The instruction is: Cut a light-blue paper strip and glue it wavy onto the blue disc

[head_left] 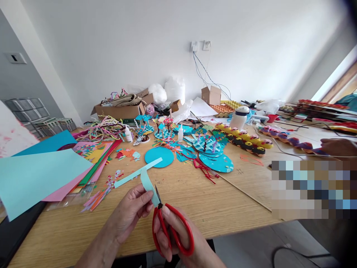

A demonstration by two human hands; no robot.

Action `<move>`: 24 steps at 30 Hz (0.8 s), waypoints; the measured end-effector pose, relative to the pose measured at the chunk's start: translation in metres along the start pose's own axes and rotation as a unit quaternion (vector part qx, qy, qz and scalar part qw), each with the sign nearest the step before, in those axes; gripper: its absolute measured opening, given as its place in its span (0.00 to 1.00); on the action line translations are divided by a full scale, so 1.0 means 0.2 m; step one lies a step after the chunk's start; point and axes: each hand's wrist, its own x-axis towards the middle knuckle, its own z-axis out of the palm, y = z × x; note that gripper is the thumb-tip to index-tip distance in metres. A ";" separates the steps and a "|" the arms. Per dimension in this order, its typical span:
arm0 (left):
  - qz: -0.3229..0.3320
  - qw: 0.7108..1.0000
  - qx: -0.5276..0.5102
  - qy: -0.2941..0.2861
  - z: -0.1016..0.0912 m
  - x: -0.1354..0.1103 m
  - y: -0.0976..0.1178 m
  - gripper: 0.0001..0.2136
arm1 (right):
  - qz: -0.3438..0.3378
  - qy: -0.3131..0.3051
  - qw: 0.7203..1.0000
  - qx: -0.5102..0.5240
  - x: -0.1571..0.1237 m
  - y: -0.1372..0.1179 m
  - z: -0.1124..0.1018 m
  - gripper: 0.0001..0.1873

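Between thumb and fingers, my left hand (136,203) pinches a pale aqua paper strip (147,183) that curls upward. My right hand (178,232) grips red-handled scissors (187,231). Their dark blades point up and away, right beside the lower end of the strip; whether the paper lies between the blades I cannot tell. A second pale aqua strip (134,175) lies flat on the table just beyond my left hand, its far end over a blue round disc (159,155).
Colored paper sheets (44,175) are stacked at the left. Paper scraps (102,193), glue bottles (128,134) and decorated blue discs (216,160) lie ahead. A thin stick (245,194) crosses the right side. Another person's hand (338,146) is at far right, near painted egg-carton strips (295,141).
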 end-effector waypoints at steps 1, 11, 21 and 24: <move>0.000 1.000 0.000 0.001 0.00 0.00 0.00 0.09 | -0.002 0.001 1.000 0.003 0.00 0.00 0.00 0.26; 0.000 1.000 0.002 0.013 -0.02 0.00 -0.02 0.10 | -0.022 0.005 1.000 -0.002 0.00 0.00 0.03 0.26; 0.011 1.000 0.003 0.013 -0.02 0.01 -0.02 0.09 | -0.029 0.005 0.999 -0.016 0.01 0.02 0.01 0.25; 0.012 1.000 0.009 0.017 -0.02 0.02 -0.02 0.09 | -0.025 0.003 1.000 -0.016 0.01 0.03 0.00 0.25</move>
